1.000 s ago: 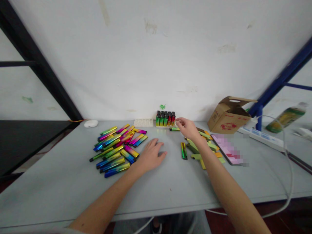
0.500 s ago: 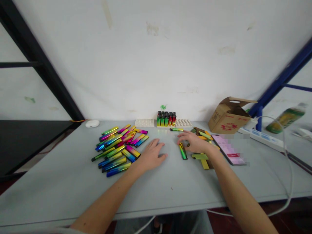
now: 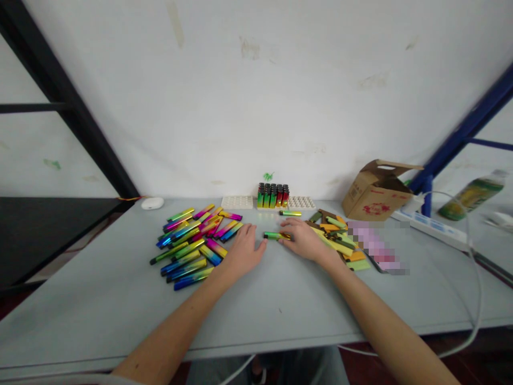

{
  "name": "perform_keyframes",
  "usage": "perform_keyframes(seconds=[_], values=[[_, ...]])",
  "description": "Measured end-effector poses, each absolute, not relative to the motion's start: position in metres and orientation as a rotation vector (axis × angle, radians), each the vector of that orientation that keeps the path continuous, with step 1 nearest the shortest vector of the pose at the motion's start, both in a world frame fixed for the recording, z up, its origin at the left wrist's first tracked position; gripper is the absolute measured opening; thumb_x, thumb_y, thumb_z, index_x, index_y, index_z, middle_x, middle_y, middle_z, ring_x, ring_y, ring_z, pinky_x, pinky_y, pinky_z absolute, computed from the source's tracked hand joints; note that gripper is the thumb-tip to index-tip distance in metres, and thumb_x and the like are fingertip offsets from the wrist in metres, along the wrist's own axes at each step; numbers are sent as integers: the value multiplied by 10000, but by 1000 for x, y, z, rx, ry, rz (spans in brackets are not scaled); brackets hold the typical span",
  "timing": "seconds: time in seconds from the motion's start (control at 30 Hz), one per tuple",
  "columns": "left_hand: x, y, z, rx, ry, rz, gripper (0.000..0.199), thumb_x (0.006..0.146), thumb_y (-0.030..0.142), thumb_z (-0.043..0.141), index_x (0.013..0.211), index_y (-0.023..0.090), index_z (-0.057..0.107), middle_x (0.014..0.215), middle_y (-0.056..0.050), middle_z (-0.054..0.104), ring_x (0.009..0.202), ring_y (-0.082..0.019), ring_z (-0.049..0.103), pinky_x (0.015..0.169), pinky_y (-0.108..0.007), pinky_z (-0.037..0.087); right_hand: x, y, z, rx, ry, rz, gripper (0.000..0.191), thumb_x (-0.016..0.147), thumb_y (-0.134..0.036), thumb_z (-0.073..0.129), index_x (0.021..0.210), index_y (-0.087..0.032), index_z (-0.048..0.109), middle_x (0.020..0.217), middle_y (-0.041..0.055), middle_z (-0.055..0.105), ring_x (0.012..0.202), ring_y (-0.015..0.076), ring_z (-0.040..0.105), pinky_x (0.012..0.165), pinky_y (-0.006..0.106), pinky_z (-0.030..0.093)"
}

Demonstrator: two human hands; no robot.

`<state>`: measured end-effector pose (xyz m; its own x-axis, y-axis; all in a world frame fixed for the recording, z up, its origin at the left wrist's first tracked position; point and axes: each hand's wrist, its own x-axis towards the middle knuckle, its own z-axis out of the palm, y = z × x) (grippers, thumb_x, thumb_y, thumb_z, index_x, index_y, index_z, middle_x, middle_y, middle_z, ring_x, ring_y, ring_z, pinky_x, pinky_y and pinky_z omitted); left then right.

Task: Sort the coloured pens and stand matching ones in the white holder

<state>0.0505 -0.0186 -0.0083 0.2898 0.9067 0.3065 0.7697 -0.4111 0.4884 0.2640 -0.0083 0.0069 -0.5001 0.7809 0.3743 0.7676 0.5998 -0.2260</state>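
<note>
Between my hands a green-to-gold metallic lighter point(image 3: 274, 236) lies sideways, its dark end toward the left. My right hand point(image 3: 302, 239) pinches the gold end of it. Beside the dark end, my left hand point(image 3: 245, 248) rests on the table with fingers stretched out and nothing in it. A pile of rainbow-coloured lighters point(image 3: 186, 243) spreads just left of that hand. To the right of my right hand is a heap of yellow, green and orange lighters point(image 3: 340, 240), partly hidden by the hand. One more lighter point(image 3: 290, 213) lies alone behind it.
Lighters stand upright in a block point(image 3: 273, 196) against the wall, flanked by a white holed tray point(image 3: 237, 202) and another white tray point(image 3: 302, 203). An open cardboard box point(image 3: 372, 198), a phone point(image 3: 374, 248), a power strip point(image 3: 435, 229) and a white case point(image 3: 152, 203) also rest on the table.
My right hand has moved left and the lighter at it has turned from pointing toward me to lying sideways. My left hand has shifted slightly left.
</note>
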Motion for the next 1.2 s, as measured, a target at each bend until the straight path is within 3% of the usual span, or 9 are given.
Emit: perform_keyframes(seconds=[0.2,0.37,0.53,0.67,0.9,1.03,1.2], values=[[51,-17,-8,2306,1551,819,381,884,350,454,1133,94,586,1222,-187,588,1209,-293,506,1066,-444,363,255,-15,8,-1494,-2155,109,193,850,-271,580,1026,-193,590,829,66,691,731,217,628,686,304,444],[53,-19,-3,2263,1419,977,354,919,345,413,1126,132,606,1180,-150,616,1158,-264,535,1047,-430,382,245,-20,7,-1338,-1975,415,224,895,-348,511,1076,-216,495,722,-3,659,599,182,574,594,273,414],[56,-19,5,2121,1174,1142,288,914,336,425,981,152,635,1082,-119,624,1036,-229,579,920,-369,480,235,-26,9,-1137,-2076,547,182,908,-368,496,935,-197,551,797,17,643,696,164,572,653,270,436],[58,-15,4,1958,1088,1217,229,854,334,512,840,155,655,1000,-101,648,969,-227,606,814,-325,518,231,-28,9,-1053,-2158,530,180,901,-333,529,926,-172,606,886,53,671,813,181,597,760,292,446],[61,-15,3,1708,1049,1219,236,803,349,585,896,140,639,903,-80,685,836,-205,646,767,-328,533,233,-26,9,-1109,-2067,393,200,911,-299,502,911,-169,654,925,85,695,886,217,616,825,344,448],[61,-14,0,1636,1055,1251,256,789,373,630,907,150,592,872,-64,669,817,-188,647,736,-309,528,235,-23,10,-1081,-1940,424,211,908,-295,502,980,-174,659,979,92,690,894,209,621,822,348,469],[61,-18,-2,1603,1056,1206,295,755,411,678,843,178,519,715,18,576,661,-138,613,568,-247,531,231,-21,8,-946,-1781,578,293,847,-352,609,1096,-209,667,1162,104,645,1092,227,578,910,372,457]])
